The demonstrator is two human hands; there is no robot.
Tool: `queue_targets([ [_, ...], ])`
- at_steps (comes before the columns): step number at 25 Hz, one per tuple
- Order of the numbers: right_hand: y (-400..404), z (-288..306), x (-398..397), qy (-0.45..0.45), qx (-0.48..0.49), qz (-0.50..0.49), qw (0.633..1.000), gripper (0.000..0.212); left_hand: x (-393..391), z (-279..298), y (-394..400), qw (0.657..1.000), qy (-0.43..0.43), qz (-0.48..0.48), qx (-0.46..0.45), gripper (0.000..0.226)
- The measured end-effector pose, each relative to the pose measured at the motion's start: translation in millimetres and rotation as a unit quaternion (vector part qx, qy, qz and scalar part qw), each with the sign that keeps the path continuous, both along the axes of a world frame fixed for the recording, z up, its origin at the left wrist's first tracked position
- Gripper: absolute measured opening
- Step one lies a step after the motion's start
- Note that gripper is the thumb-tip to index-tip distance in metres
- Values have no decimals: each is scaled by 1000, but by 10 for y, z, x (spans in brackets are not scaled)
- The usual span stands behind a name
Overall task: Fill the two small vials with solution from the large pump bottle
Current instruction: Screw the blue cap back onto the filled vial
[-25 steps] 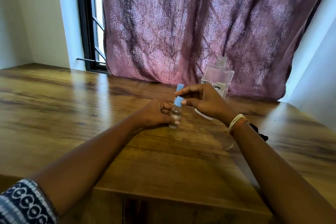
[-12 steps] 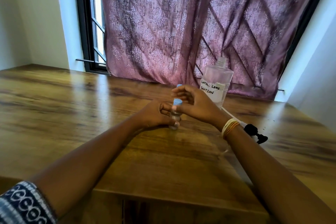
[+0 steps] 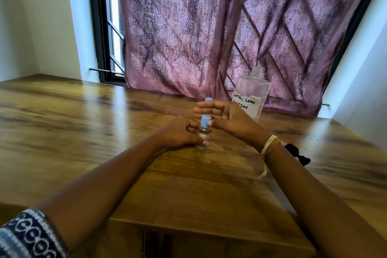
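A small clear vial (image 3: pixel 202 134) stands on the wooden table (image 3: pixel 104 132), and my left hand (image 3: pixel 180 132) is shut around its body. A blue cap (image 3: pixel 205 120) sits on top of it. My right hand (image 3: pixel 227 116) hovers right beside the cap with its fingers stretched out flat and the thumb close to the cap. A second blue cap (image 3: pixel 208 99) pokes up just behind my right fingers; the vial under it is hidden. The large clear bottle (image 3: pixel 252 92), labelled "contact lens solution", stands behind my right hand with its neck bare.
A black pump head (image 3: pixel 297 153) lies on the table to the right of my right wrist. A purple curtain (image 3: pixel 209 27) hangs along the table's far edge, with a barred window (image 3: pixel 109 27) at its left. The table's near edge runs below my forearms.
My right hand brought the blue cap down onto the vial held in my left hand, then spread its fingers. The left hand has stayed in place.
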State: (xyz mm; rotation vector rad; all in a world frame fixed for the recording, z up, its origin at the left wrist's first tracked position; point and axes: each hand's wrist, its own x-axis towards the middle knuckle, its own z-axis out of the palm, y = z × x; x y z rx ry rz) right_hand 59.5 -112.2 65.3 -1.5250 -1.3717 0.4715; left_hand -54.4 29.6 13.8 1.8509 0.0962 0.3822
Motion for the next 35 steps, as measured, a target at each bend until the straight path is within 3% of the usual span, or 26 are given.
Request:
queue_targets([
  [5,31,-54,-20,-48,38,-108,992,38,8,4,-4,1000,-1,2,4,30],
  [10,-16,2,100,8,-7,36,999,44,21,-10,16,1000,-2,4,12,30],
  [14,-17,-8,125,19,28,-24,999,39,36,-28,30,1000,3,8,1,29],
  [18,-7,-8,113,-4,-6,22,1000,46,46,-23,20,1000,2,9,5,27],
  [22,3,18,36,-97,6,-60,993,31,65,-53,66,1000,10,12,21,27],
  [29,62,-90,-33,-100,66,-173,978,24,104,-75,-18,999,-6,31,-42,26],
  [35,149,-250,-11,-47,87,-126,987,40,101,-101,46,991,-40,113,52,29],
])
